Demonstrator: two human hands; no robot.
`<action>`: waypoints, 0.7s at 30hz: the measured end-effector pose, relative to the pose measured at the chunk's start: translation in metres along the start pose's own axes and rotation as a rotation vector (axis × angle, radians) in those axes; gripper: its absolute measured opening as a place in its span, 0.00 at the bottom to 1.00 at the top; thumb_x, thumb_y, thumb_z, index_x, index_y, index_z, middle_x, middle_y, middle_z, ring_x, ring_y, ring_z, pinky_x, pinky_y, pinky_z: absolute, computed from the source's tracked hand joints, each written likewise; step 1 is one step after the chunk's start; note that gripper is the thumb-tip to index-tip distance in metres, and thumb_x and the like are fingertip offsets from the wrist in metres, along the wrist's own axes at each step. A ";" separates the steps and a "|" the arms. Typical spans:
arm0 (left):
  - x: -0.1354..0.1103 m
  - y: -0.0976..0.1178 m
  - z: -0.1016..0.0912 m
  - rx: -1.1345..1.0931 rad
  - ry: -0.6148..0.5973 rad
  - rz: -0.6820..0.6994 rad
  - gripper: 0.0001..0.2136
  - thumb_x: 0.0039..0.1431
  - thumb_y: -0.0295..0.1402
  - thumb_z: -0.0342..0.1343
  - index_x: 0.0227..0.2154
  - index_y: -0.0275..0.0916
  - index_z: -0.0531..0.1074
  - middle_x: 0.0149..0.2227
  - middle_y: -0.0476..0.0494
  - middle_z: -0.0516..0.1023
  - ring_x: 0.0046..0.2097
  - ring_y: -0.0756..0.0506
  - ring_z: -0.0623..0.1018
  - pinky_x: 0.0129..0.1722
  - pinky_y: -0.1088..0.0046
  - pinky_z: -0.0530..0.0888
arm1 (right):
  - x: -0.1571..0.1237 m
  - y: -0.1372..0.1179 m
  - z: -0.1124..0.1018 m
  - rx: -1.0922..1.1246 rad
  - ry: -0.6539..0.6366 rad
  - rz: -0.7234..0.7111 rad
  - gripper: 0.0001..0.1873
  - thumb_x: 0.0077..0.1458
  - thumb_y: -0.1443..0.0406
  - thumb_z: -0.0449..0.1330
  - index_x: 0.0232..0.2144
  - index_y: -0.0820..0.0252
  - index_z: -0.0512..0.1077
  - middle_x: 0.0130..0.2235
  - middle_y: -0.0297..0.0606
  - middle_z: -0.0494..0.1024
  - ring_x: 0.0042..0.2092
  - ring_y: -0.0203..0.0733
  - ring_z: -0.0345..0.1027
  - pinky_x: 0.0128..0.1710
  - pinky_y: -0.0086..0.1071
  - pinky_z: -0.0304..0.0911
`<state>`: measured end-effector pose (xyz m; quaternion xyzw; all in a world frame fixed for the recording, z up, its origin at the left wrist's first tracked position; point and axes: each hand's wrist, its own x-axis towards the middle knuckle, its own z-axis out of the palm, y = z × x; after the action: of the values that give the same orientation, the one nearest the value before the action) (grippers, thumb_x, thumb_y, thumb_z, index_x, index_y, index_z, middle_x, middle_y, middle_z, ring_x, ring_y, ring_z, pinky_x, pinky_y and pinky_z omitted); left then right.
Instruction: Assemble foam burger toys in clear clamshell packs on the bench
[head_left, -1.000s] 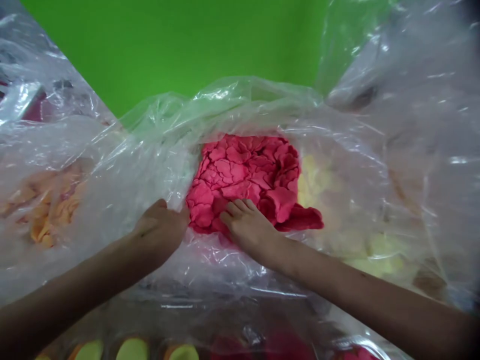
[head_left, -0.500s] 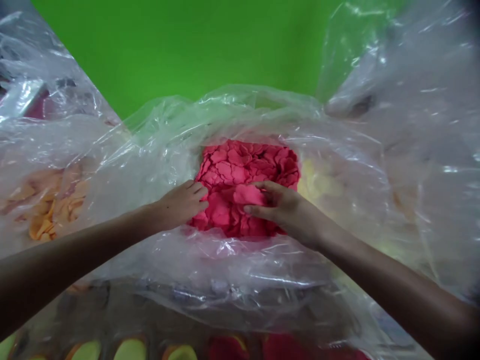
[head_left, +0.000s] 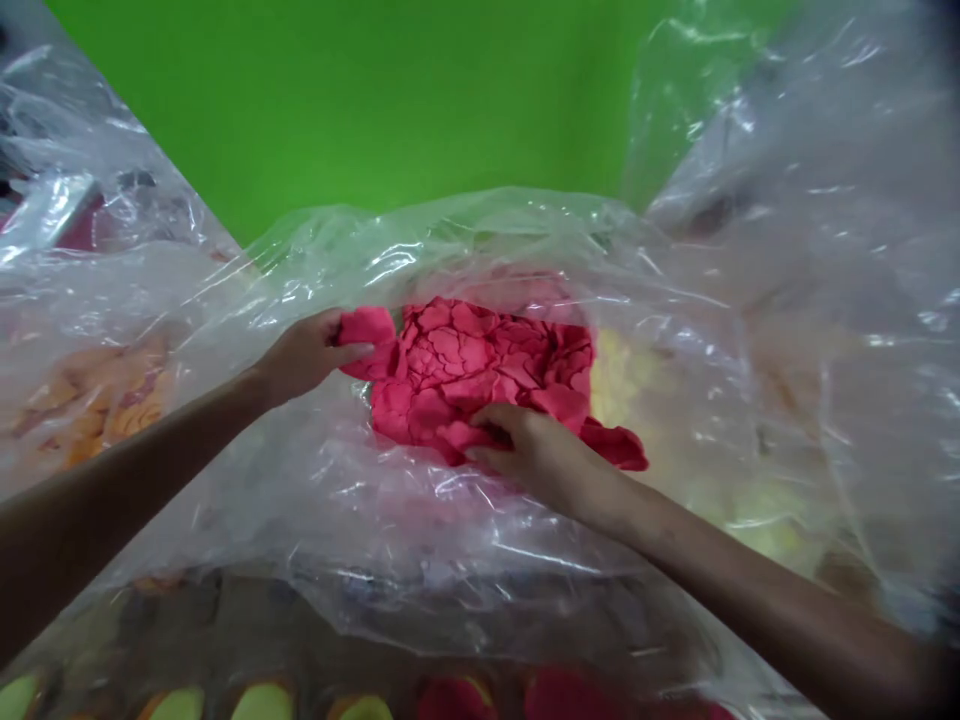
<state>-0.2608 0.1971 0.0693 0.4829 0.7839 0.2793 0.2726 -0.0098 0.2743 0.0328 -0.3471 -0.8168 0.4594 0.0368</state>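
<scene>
A heap of pink petal-shaped pieces (head_left: 480,365) lies inside an open clear plastic bag (head_left: 420,540) in the middle of the view. My left hand (head_left: 304,352) is closed on a pink piece (head_left: 369,335) at the heap's upper left edge. At the heap's near edge, my right hand (head_left: 536,450) has its fingers curled into a bunch of the pink pieces. Both forearms reach in from the bottom corners.
Pale yellow pieces (head_left: 630,375) lie in plastic right of the pink heap. Orange pieces (head_left: 112,400) sit in another clear bag at the left. Yellow and red pieces (head_left: 360,705) show along the bottom edge. A green wall (head_left: 375,100) stands behind.
My left hand has moved up and left and taken hold of a pink piece. My right hand has dropped to the heap's near edge and closed on pieces there.
</scene>
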 end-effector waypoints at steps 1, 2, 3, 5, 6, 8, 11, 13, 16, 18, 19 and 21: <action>-0.002 0.006 0.001 -0.082 -0.009 -0.029 0.16 0.49 0.40 0.59 0.39 0.37 0.73 0.36 0.45 0.78 0.36 0.44 0.77 0.43 0.62 0.71 | 0.001 0.001 0.002 0.020 0.025 -0.019 0.04 0.47 0.65 0.60 0.25 0.58 0.67 0.27 0.34 0.73 0.29 0.39 0.67 0.29 0.32 0.60; -0.004 0.012 0.004 -0.156 -0.038 -0.057 0.16 0.49 0.41 0.59 0.40 0.37 0.73 0.35 0.44 0.79 0.36 0.45 0.77 0.42 0.62 0.72 | 0.003 0.002 0.002 0.091 0.062 -0.035 0.08 0.49 0.64 0.59 0.22 0.57 0.64 0.24 0.31 0.69 0.27 0.37 0.64 0.28 0.31 0.59; -0.006 0.017 0.006 -0.238 -0.070 -0.085 0.16 0.50 0.41 0.59 0.39 0.36 0.73 0.34 0.44 0.79 0.34 0.46 0.77 0.41 0.64 0.73 | 0.005 0.003 0.002 0.204 0.114 -0.037 0.10 0.49 0.63 0.58 0.21 0.57 0.61 0.23 0.30 0.67 0.26 0.36 0.63 0.27 0.30 0.58; -0.011 0.026 0.011 -0.460 -0.126 -0.117 0.14 0.50 0.38 0.60 0.37 0.35 0.74 0.32 0.45 0.78 0.31 0.48 0.77 0.38 0.67 0.74 | 0.011 0.003 0.000 0.509 0.248 0.032 0.10 0.49 0.63 0.58 0.23 0.56 0.60 0.23 0.28 0.65 0.26 0.35 0.62 0.26 0.28 0.59; -0.014 0.030 0.013 -0.583 -0.144 -0.113 0.12 0.50 0.37 0.60 0.36 0.35 0.74 0.31 0.45 0.78 0.31 0.49 0.77 0.37 0.69 0.74 | 0.014 0.001 -0.001 0.673 0.301 0.100 0.08 0.49 0.64 0.58 0.24 0.56 0.60 0.23 0.27 0.66 0.26 0.34 0.63 0.26 0.28 0.60; -0.020 0.039 0.016 -0.797 -0.190 -0.070 0.10 0.52 0.35 0.59 0.36 0.35 0.74 0.30 0.45 0.78 0.30 0.50 0.76 0.35 0.72 0.74 | 0.017 -0.007 -0.003 0.928 0.334 0.223 0.05 0.48 0.68 0.57 0.28 0.55 0.62 0.25 0.28 0.69 0.26 0.35 0.65 0.25 0.27 0.62; -0.032 0.054 0.019 -0.887 -0.251 -0.023 0.10 0.55 0.35 0.57 0.37 0.35 0.74 0.30 0.44 0.78 0.31 0.49 0.77 0.35 0.71 0.75 | 0.011 -0.027 -0.006 1.125 0.152 0.201 0.09 0.51 0.62 0.55 0.37 0.56 0.67 0.32 0.34 0.75 0.29 0.39 0.70 0.26 0.33 0.68; -0.043 0.063 0.023 -0.819 -0.239 -0.039 0.10 0.55 0.35 0.56 0.38 0.35 0.74 0.31 0.44 0.78 0.32 0.48 0.77 0.36 0.70 0.75 | -0.003 -0.040 -0.007 1.091 0.078 0.069 0.18 0.51 0.55 0.56 0.43 0.55 0.69 0.38 0.38 0.77 0.33 0.42 0.72 0.30 0.37 0.70; -0.063 0.075 0.027 -0.736 -0.132 -0.023 0.11 0.53 0.35 0.58 0.38 0.36 0.74 0.31 0.46 0.78 0.33 0.48 0.77 0.36 0.71 0.74 | -0.031 -0.050 -0.008 0.808 0.262 -0.110 0.22 0.44 0.57 0.66 0.44 0.51 0.72 0.44 0.35 0.76 0.39 0.41 0.71 0.37 0.34 0.70; -0.077 0.080 0.028 -0.810 -0.097 0.009 0.10 0.53 0.35 0.58 0.37 0.36 0.74 0.30 0.47 0.77 0.32 0.49 0.76 0.34 0.73 0.74 | -0.049 -0.049 -0.007 0.778 0.372 -0.162 0.19 0.43 0.61 0.67 0.41 0.48 0.74 0.42 0.31 0.76 0.36 0.36 0.71 0.35 0.28 0.69; -0.085 0.083 0.030 -0.876 -0.102 0.017 0.10 0.54 0.35 0.57 0.37 0.36 0.74 0.30 0.47 0.77 0.31 0.49 0.76 0.33 0.74 0.74 | -0.057 -0.048 -0.007 0.871 0.394 -0.165 0.17 0.44 0.60 0.67 0.40 0.47 0.75 0.40 0.29 0.77 0.34 0.34 0.71 0.32 0.25 0.69; -0.100 0.087 0.033 -1.019 -0.124 0.017 0.08 0.54 0.34 0.57 0.36 0.36 0.74 0.29 0.47 0.76 0.30 0.50 0.76 0.31 0.75 0.74 | -0.071 -0.044 -0.004 1.156 0.399 -0.122 0.14 0.45 0.61 0.67 0.38 0.46 0.75 0.36 0.28 0.78 0.30 0.31 0.71 0.28 0.21 0.69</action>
<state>-0.1469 0.1451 0.1228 0.3111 0.5266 0.5988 0.5171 0.0215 0.2197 0.0876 -0.3031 -0.4311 0.7512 0.3974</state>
